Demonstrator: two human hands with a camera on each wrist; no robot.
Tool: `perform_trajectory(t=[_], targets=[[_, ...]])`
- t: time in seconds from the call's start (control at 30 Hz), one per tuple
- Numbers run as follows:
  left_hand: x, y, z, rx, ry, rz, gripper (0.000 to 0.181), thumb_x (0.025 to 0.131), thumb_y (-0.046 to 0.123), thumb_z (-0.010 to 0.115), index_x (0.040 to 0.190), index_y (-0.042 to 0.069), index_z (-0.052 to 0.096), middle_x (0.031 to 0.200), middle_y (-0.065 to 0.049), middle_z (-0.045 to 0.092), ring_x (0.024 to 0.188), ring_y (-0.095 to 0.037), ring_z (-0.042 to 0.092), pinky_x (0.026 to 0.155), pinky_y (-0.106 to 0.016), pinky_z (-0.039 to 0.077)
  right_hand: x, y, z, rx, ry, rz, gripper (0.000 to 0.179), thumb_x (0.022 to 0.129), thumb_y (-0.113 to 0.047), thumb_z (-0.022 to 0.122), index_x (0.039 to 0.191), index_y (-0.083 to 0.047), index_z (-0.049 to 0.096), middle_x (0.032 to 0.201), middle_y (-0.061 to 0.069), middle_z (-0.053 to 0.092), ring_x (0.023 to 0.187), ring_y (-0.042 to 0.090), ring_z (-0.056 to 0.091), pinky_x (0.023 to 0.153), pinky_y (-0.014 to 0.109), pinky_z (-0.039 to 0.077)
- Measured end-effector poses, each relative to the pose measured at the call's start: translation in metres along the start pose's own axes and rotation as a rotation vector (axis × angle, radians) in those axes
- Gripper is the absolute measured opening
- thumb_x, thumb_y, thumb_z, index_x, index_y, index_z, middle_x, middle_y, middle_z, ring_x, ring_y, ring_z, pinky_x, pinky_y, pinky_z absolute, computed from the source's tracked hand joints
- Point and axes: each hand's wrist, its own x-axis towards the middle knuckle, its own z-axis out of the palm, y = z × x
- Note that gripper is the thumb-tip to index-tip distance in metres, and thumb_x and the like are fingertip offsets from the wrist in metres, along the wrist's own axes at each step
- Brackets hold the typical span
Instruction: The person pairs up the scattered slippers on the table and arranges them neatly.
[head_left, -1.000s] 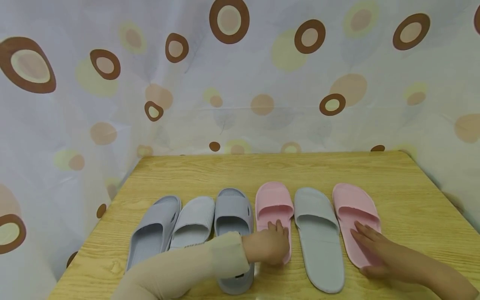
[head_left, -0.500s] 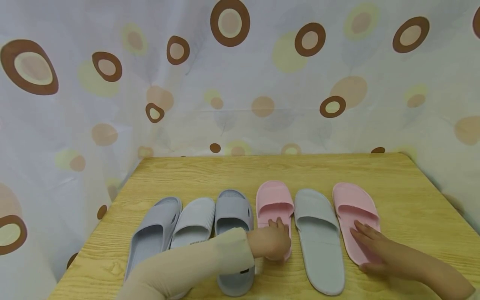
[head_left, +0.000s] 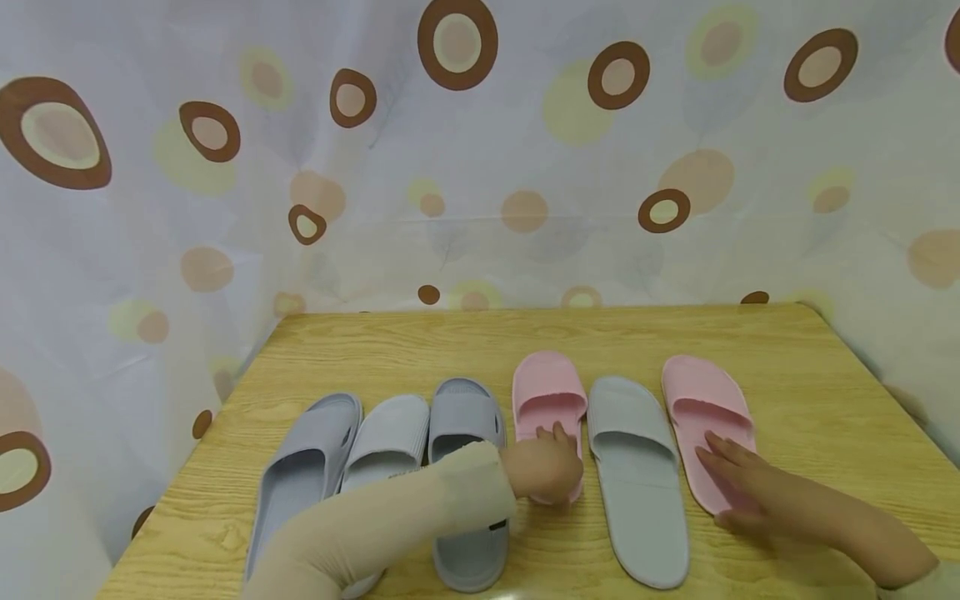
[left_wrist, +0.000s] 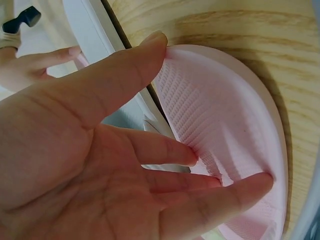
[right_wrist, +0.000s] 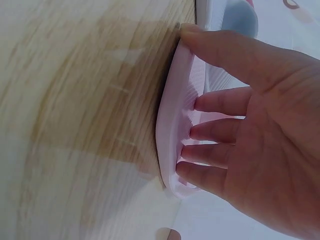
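Note:
Two pink slippers lie apart on the wooden table, toes toward the back wall. My left hand (head_left: 546, 468) touches the insole of the left pink slipper (head_left: 550, 372). Seen from the left wrist, its fingertips press on the textured footbed and the thumb lies at the heel rim. On the right pink slipper (head_left: 701, 382) rests my right hand (head_left: 761, 490); in the right wrist view its extended fingers (right_wrist: 215, 130) touch the insole, with the thumb at the edge. A pale grey slipper (head_left: 643, 508) lies between the two, untouched. My hands cover part of both pink heels.
Left of the pink pair lie a darker grey slipper (head_left: 467, 412), a light grey slipper (head_left: 390, 429) and another darker grey slipper (head_left: 303, 467), partly behind my left sleeve (head_left: 390, 517). The wooden table (head_left: 540, 329) ends at a patterned cloth (head_left: 480, 167).
Both pink slippers have slid slightly away from me, toward the back of the table, with my hands moving along on them. The grey slippers stay in place.

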Motion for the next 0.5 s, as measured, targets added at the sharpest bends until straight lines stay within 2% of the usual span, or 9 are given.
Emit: perform_trajectory(t=[0.1, 0.27, 0.33, 0.4, 0.43, 0.5], targets=[[0.0006, -0.0013, -0.003, -0.036, -0.022, -0.014, 0.071, 0.094, 0.046, 0.057, 0.152, 0.017, 0.029, 0.157, -0.005, 0.025, 0.138, -0.022, 0.032, 0.104, -0.034, 0.039, 0.0008, 0.0023, 0.0004, -0.008, 0.002, -0.005, 0.097, 0.087, -0.034, 0.071, 0.153, -0.034, 0.0, 0.151, -0.023, -0.015, 0.138, -0.009, -0.012, 0.101, 0.002, 0.0], [0.0019, -0.0037, -0.0044, -0.077, -0.023, -0.013, 0.073, 0.093, 0.045, 0.059, 0.152, 0.015, 0.03, 0.156, -0.007, 0.025, 0.139, -0.023, 0.032, 0.104, -0.034, 0.039, 0.0017, 0.0059, 0.0011, -0.014, -0.007, 0.01, 0.101, 0.084, -0.031, 0.074, 0.153, -0.035, 0.001, 0.15, -0.023, -0.013, 0.136, -0.011, -0.012, 0.1, 0.001, 0.0], [0.0032, -0.0046, -0.0042, -0.098, -0.018, -0.018, 0.074, 0.092, 0.044, 0.061, 0.152, 0.014, 0.03, 0.156, -0.007, 0.025, 0.139, -0.023, 0.032, 0.104, -0.034, 0.039, 0.0016, 0.0072, 0.0013, -0.015, -0.015, 0.03, 0.101, 0.083, -0.029, 0.076, 0.154, -0.034, 0.004, 0.153, -0.018, -0.008, 0.135, -0.012, -0.012, 0.1, 0.001, 0.0], [0.0049, -0.0054, -0.0046, -0.111, -0.026, -0.028, 0.074, 0.092, 0.044, 0.061, 0.152, 0.015, 0.029, 0.157, -0.007, 0.024, 0.14, -0.022, 0.03, 0.104, -0.034, 0.039, 0.0011, 0.0086, 0.0016, -0.031, -0.034, 0.067, 0.099, 0.082, -0.03, 0.077, 0.154, -0.033, 0.009, 0.158, -0.007, 0.005, 0.133, -0.014, -0.01, 0.101, 0.002, 0.007], [0.0058, -0.0057, -0.0048, -0.116, -0.028, -0.034, 0.075, 0.091, 0.044, 0.062, 0.152, 0.016, 0.029, 0.157, -0.006, 0.023, 0.14, -0.022, 0.03, 0.104, -0.034, 0.039, 0.0008, 0.0091, 0.0015, -0.045, -0.05, 0.09, 0.098, 0.081, -0.031, 0.077, 0.154, -0.033, 0.011, 0.158, -0.002, 0.012, 0.132, -0.014, -0.007, 0.103, 0.005, 0.015], [0.0081, -0.0062, -0.0054, -0.117, -0.039, -0.042, 0.075, 0.092, 0.045, 0.061, 0.153, 0.017, 0.027, 0.157, -0.005, 0.022, 0.14, -0.021, 0.029, 0.105, -0.035, 0.038, 0.0009, 0.0092, 0.0009, -0.058, -0.099, 0.147, 0.092, 0.081, -0.032, 0.076, 0.154, -0.028, 0.02, 0.154, 0.011, 0.029, 0.141, 0.0, 0.007, 0.103, 0.018, 0.034]])
